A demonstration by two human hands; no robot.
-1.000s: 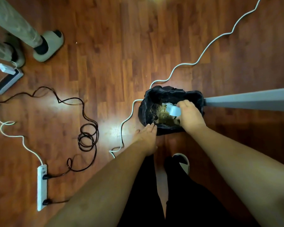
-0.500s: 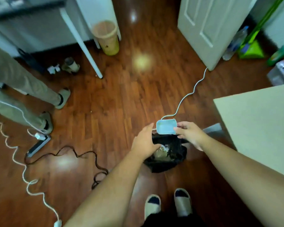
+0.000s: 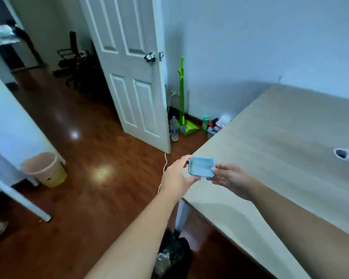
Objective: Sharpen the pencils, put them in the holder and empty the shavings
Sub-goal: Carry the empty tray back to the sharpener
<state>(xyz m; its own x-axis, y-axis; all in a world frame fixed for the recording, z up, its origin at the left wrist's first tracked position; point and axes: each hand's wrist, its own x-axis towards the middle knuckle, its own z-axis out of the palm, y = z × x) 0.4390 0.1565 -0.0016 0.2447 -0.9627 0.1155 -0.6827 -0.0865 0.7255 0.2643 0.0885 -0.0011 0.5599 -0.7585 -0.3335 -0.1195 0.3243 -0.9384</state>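
A shavings tray [image 3: 201, 169] sits between both hands, above the table [image 3: 280, 158] corner.

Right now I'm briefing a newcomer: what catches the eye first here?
The pale blue shavings tray, held between the left hand and right hand over the corner of the beige table. Behind it stands a white panelled door, with a green broom beside.

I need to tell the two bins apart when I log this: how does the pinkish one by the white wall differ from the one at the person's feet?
The pinkish bin is a pale, round tub with a yellowish lower part and no liner visible; the bin at the feet is lined with a black bag. The pinkish bin stands away across the floor; the black-lined bin sits beside the table leg, with rubbish showing inside. Both stand upright on the wooden floor.
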